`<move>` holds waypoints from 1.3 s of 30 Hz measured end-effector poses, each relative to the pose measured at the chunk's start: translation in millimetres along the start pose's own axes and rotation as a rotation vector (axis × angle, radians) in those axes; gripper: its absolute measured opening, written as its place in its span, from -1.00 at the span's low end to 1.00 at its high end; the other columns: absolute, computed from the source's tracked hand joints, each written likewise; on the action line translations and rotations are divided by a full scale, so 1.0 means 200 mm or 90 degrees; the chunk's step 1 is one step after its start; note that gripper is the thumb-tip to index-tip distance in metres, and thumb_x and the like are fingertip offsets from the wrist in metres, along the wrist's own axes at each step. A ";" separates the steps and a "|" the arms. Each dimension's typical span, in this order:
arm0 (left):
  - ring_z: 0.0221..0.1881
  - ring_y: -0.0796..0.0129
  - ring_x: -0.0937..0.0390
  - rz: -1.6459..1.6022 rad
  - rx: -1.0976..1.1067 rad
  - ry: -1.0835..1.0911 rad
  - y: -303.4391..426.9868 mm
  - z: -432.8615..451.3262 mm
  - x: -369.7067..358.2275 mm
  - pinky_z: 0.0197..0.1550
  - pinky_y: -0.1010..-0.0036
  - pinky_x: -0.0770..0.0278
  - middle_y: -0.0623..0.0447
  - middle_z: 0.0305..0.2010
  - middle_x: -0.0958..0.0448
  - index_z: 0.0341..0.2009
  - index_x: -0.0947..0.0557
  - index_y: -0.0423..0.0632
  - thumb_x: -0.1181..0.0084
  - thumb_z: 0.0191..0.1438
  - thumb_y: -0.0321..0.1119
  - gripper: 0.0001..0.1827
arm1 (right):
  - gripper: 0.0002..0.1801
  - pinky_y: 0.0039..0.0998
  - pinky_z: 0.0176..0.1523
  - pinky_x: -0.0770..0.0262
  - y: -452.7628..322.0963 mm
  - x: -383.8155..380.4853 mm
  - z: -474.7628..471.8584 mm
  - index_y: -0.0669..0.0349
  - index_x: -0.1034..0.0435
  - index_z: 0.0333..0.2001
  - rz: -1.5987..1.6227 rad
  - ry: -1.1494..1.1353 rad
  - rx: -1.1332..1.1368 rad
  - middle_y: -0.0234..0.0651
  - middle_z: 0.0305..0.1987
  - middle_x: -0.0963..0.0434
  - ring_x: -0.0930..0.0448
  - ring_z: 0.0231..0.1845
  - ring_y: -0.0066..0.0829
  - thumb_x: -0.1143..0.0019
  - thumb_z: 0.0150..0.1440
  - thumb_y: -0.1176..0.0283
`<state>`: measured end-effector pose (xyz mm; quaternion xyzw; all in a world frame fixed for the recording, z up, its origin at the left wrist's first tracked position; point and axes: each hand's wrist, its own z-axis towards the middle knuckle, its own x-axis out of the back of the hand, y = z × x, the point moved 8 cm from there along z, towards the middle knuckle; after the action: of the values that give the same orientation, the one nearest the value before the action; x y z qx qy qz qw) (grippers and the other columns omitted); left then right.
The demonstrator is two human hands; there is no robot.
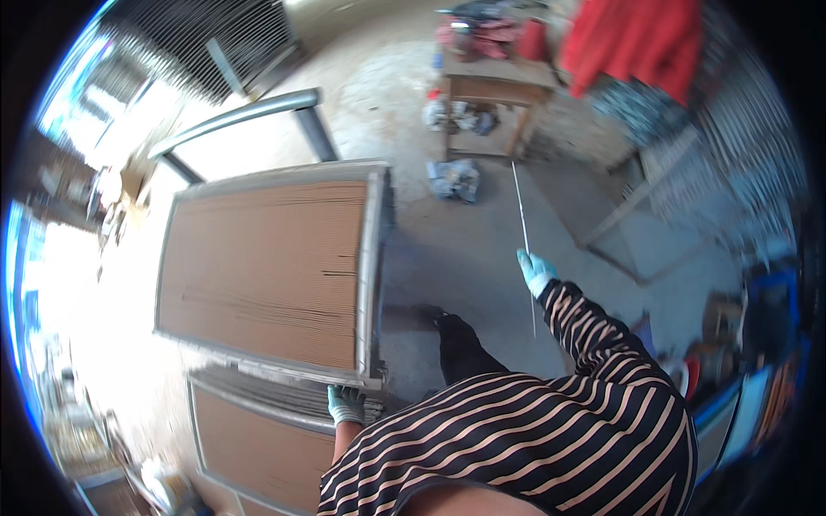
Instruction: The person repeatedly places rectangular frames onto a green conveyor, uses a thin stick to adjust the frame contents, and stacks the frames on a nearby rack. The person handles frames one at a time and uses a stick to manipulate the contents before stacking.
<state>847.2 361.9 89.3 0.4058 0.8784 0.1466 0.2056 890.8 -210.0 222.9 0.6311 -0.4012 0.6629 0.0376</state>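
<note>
My right hand (535, 267), in a pale green glove with a white cuff, is closed around a long thin rod (520, 206), held away from my body over the floor. My left hand (346, 405), gloved alike, rests its fingers at the near right corner of a stack of framed trays (371, 277); whether it grips the edge cannot be told. The top frame holds many fine, closely set brown sticks or strands (264, 271), with a few dark gaps between them. Below my left hand lies a second framed stack (264, 438) with a similar brown surface.
A metal rail (239, 116) stands beyond the upper frame. Farther off is a wooden table (497, 71) with cloths on it and a crumpled bag (454, 180) on the floor by it. A red cloth (635, 45) hangs at the upper right, above a low metal frame (619, 219).
</note>
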 end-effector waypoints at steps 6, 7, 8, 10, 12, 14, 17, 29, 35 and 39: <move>-0.36 0.33 -0.25 0.375 0.046 -0.137 -0.21 -0.25 0.21 -0.25 0.27 -0.18 0.14 -0.50 -0.29 -0.31 -0.35 0.05 0.30 -0.01 0.05 -0.63 | -0.56 -0.22 -0.35 -0.29 0.71 0.16 -1.71 0.17 -0.36 -0.46 0.000 -0.020 -0.250 -0.05 -0.47 -0.41 -0.39 -0.42 -0.04 0.33 0.02 0.04; -0.37 0.33 -0.25 0.439 0.065 -0.146 -0.29 -0.27 0.23 -0.26 0.27 -0.19 0.14 -0.50 -0.29 -0.31 -0.36 0.04 0.30 -0.01 0.04 -0.63 | -0.57 -0.20 -0.33 -0.29 0.75 0.13 -1.94 0.18 -0.37 -0.45 0.026 -0.021 -0.289 -0.05 -0.46 -0.41 -0.40 -0.41 -0.04 0.32 0.01 0.06; -0.37 0.33 -0.25 0.508 0.075 -0.155 -0.36 -0.31 0.26 -0.27 0.27 -0.19 0.13 -0.50 -0.30 -0.32 -0.36 0.04 0.30 -0.02 0.04 -0.63 | -0.57 -0.21 -0.29 -0.29 0.78 0.04 -2.15 0.17 -0.37 -0.40 0.077 -0.046 -0.288 -0.07 -0.41 -0.42 -0.40 -0.37 -0.05 0.33 0.01 0.05; -0.39 0.33 -0.26 0.630 0.086 -0.192 -0.50 -0.35 0.27 -0.29 0.28 -0.20 0.12 -0.51 -0.30 -0.33 -0.37 0.03 0.30 -0.02 0.03 -0.63 | -0.54 -0.25 -0.20 -0.28 0.76 -0.15 -2.47 0.13 -0.36 -0.29 0.119 -0.188 -0.302 -0.13 -0.31 -0.42 -0.40 -0.27 -0.08 0.34 0.00 0.02; -0.40 0.33 -0.27 0.748 0.093 -0.241 -0.65 -0.40 0.26 -0.30 0.28 -0.20 0.11 -0.51 -0.31 -0.33 -0.37 0.02 0.30 -0.02 0.02 -0.64 | -0.51 -0.27 -0.12 -0.25 0.78 -0.34 -2.77 0.10 -0.34 -0.22 0.171 -0.311 -0.285 -0.17 -0.23 -0.42 -0.39 -0.20 -0.10 0.36 -0.01 -0.01; -0.42 0.33 -0.27 0.855 0.093 -0.290 -0.80 -0.47 0.27 -0.32 0.29 -0.21 0.10 -0.52 -0.32 -0.34 -0.38 0.01 0.29 -0.02 0.02 -0.64 | -0.47 -0.30 -0.09 -0.23 0.88 -0.48 -3.06 0.11 -0.32 -0.19 0.210 -0.332 -0.269 -0.13 -0.25 -0.42 -0.39 -0.20 -0.13 0.39 0.00 -0.04; -0.44 0.32 -0.28 0.979 0.073 -0.355 -0.99 -0.60 0.27 -0.35 0.30 -0.22 0.08 -0.53 -0.33 -0.36 -0.39 0.00 0.29 -0.03 0.00 -0.64 | -0.48 -0.30 -0.09 -0.23 0.93 -0.29 -3.44 0.12 -0.35 -0.22 0.274 -0.320 -0.440 -0.14 -0.24 -0.42 -0.40 -0.19 -0.14 0.35 -0.01 -0.04; -0.53 0.32 -0.32 1.417 -0.031 -0.635 -2.23 -1.30 0.85 -0.45 0.33 -0.26 0.02 -0.57 -0.37 -0.41 -0.43 -0.06 0.28 -0.04 -0.05 -0.64 | -0.58 -0.23 -0.23 -0.29 1.75 -0.16 -4.96 0.17 -0.34 -0.36 0.410 0.237 -0.590 -0.12 -0.37 -0.43 -0.41 -0.33 -0.10 0.38 0.03 0.08; -0.57 0.31 -0.33 1.582 -0.171 -0.817 -2.69 -1.66 1.01 -0.50 0.35 -0.29 -0.02 -0.58 -0.39 -0.44 -0.45 -0.09 0.27 -0.05 -0.07 -0.64 | -0.71 -0.45 -0.25 -0.34 1.98 0.08 -5.94 0.20 -0.34 -0.29 0.360 0.514 -0.884 -0.14 -0.37 -0.45 -0.45 -0.33 -0.27 0.25 0.03 0.26; -0.60 0.31 -0.34 1.638 -0.226 -0.950 -3.10 -1.81 1.04 -0.53 0.36 -0.30 -0.04 -0.60 -0.40 -0.46 -0.46 -0.10 0.27 -0.06 -0.09 -0.64 | -0.68 -0.42 -0.43 -0.33 1.99 -0.24 -6.53 0.25 -0.35 -0.34 0.806 0.836 -1.001 -0.15 -0.51 -0.45 -0.46 -0.46 -0.40 0.24 0.04 0.22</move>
<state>146.8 101.0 91.3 0.8308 -0.4028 0.0890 0.3736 -373.9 298.6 143.3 -0.3308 -0.8384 0.3330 0.2770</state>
